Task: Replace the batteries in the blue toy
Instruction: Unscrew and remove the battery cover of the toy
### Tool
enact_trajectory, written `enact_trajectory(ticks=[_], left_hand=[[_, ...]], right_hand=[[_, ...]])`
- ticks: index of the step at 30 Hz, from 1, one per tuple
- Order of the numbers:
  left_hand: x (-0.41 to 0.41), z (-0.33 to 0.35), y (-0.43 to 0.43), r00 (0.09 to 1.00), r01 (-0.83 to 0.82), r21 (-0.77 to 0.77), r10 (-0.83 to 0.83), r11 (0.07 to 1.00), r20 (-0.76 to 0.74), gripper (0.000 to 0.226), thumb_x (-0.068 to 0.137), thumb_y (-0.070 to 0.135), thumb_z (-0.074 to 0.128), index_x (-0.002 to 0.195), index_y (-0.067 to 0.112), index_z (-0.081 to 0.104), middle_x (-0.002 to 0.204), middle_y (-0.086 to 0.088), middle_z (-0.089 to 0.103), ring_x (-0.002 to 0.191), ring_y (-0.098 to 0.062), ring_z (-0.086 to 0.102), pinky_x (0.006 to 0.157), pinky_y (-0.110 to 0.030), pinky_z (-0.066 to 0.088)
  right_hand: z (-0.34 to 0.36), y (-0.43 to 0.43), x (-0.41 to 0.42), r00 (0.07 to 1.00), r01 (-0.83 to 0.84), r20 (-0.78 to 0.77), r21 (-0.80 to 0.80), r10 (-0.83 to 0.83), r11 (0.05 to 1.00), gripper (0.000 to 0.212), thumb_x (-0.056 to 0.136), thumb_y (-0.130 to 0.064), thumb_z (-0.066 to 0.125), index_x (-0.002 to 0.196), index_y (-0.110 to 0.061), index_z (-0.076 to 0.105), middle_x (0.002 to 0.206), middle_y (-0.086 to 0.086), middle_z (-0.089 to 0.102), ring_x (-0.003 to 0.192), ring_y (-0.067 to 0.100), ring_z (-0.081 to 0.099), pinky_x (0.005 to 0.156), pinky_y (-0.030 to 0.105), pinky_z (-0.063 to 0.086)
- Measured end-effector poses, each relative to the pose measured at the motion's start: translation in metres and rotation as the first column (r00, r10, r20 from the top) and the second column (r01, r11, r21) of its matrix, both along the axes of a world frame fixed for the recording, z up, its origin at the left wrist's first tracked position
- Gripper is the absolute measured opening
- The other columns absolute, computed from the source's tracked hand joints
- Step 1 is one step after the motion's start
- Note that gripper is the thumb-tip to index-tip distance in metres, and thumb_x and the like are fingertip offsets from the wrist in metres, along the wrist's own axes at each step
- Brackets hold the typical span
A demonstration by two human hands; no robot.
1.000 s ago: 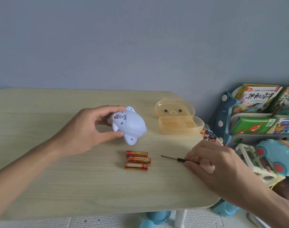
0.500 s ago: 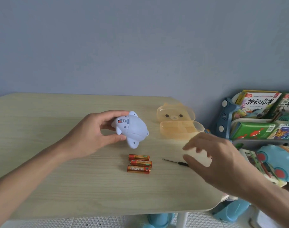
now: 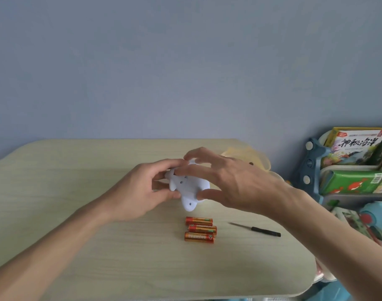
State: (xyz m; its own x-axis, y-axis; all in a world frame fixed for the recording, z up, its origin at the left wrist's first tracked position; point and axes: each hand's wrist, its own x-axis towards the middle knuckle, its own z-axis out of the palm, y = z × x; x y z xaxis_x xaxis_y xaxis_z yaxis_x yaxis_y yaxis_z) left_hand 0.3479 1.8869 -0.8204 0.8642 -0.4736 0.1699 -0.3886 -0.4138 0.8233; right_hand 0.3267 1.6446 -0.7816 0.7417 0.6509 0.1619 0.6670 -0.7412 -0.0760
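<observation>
Released from the screwdriver, the right hand had crossed to the blue toy, gripping it alongside the left hand above the worktop; three batteries lay just below.

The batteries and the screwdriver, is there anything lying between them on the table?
No. In the head view the table is bare between the batteries and the screwdriver.
</observation>
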Motion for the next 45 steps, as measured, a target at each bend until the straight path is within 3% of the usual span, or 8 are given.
enact_trajectory(ticks=[8,13,28,30,35,38,40,45], left_hand=[[0.004,-0.003,0.005,1.000,0.010,-0.053,-0.012,0.999,-0.027,0.057,0.090,0.000,0.080,0.138,0.027,0.066,0.128,0.014,0.076,0.126,-0.006,0.069,0.104,-0.032,0.059],[0.005,-0.005,0.009,0.999,0.038,-0.044,-0.038,0.998,0.004,0.052,0.091,0.000,0.079,0.131,0.031,0.068,0.122,0.010,0.078,0.124,-0.007,0.069,0.098,-0.024,0.059],[0.013,-0.002,0.012,0.995,0.074,0.013,-0.074,0.997,0.062,0.035,0.094,0.001,0.076,0.123,0.022,0.071,0.112,0.010,0.078,0.122,-0.009,0.070,0.095,-0.029,0.061],[0.013,-0.003,0.014,0.996,0.074,-0.001,-0.074,0.997,0.047,0.042,0.095,0.003,0.076,0.129,0.026,0.068,0.120,0.010,0.077,0.124,-0.010,0.070,0.096,-0.028,0.061],[0.014,-0.015,0.025,0.999,0.032,-0.086,-0.035,0.996,-0.031,0.054,0.095,0.002,0.075,0.140,0.026,0.061,0.132,0.010,0.075,0.127,-0.010,0.069,0.102,-0.033,0.059],[0.019,-0.020,0.034,0.998,-0.008,-0.133,0.000,0.991,-0.057,0.057,0.093,-0.004,0.075,0.143,0.020,0.060,0.134,0.005,0.075,0.127,-0.013,0.070,0.104,-0.035,0.059],[0.023,-0.022,0.042,0.998,-0.035,-0.165,0.024,0.986,-0.065,0.056,0.091,-0.003,0.078,0.141,0.018,0.061,0.133,0.004,0.075,0.126,-0.016,0.070,0.104,-0.031,0.058],[0.027,-0.023,0.064,0.995,-0.093,-0.197,0.086,0.976,-0.044,0.056,0.082,0.017,0.079,0.136,0.023,0.064,0.133,0.009,0.075,0.123,-0.012,0.071,0.098,-0.020,0.057]], right_hand=[[-0.001,0.003,0.016,0.996,-0.023,-0.080,0.066,0.028,0.998,0.055,0.090,-0.019,0.077,0.138,-0.035,0.057,0.148,-0.004,0.048,0.095,0.023,0.065,0.077,0.047,0.059],[0.010,0.010,0.018,0.989,-0.025,-0.145,-0.014,0.023,1.000,0.057,0.090,-0.023,0.076,0.138,-0.043,0.052,0.144,-0.009,0.044,0.099,0.014,0.052,0.082,0.041,0.057],[0.027,0.021,0.022,0.994,-0.037,-0.105,-0.129,0.023,0.991,0.047,0.086,-0.038,0.077,0.123,-0.048,0.050,0.128,-0.013,0.043,0.080,0.019,0.062,0.063,0.036,0.055],[0.025,0.018,0.023,0.997,-0.039,-0.075,-0.090,0.032,0.995,0.042,0.088,-0.041,0.074,0.122,-0.043,0.050,0.126,-0.012,0.045,0.083,0.021,0.064,0.060,0.026,0.050],[0.005,0.013,0.025,0.995,-0.019,-0.094,0.162,0.035,0.987,0.046,0.086,-0.030,0.080,0.118,-0.032,0.047,0.117,-0.007,0.060,0.098,0.027,0.069,0.078,0.039,0.064],[0.005,0.008,0.022,0.992,0.041,-0.123,0.492,0.023,0.870,0.051,0.084,-0.022,0.087,0.123,-0.022,0.053,0.123,-0.006,0.069,0.105,0.010,0.071,0.081,0.016,0.061],[0.010,-0.001,0.024,0.996,0.061,-0.088,0.622,-0.008,0.781,0.052,0.082,-0.023,0.089,0.124,-0.021,0.057,0.124,-0.011,0.070,0.108,0.009,0.073,0.088,0.028,0.062],[-0.006,-0.009,0.027,0.986,0.148,-0.128,0.346,-0.109,0.927,0.048,0.082,-0.035,0.086,0.125,-0.039,0.066,0.125,-0.017,0.068,0.097,0.000,0.066,0.086,0.022,0.056]])
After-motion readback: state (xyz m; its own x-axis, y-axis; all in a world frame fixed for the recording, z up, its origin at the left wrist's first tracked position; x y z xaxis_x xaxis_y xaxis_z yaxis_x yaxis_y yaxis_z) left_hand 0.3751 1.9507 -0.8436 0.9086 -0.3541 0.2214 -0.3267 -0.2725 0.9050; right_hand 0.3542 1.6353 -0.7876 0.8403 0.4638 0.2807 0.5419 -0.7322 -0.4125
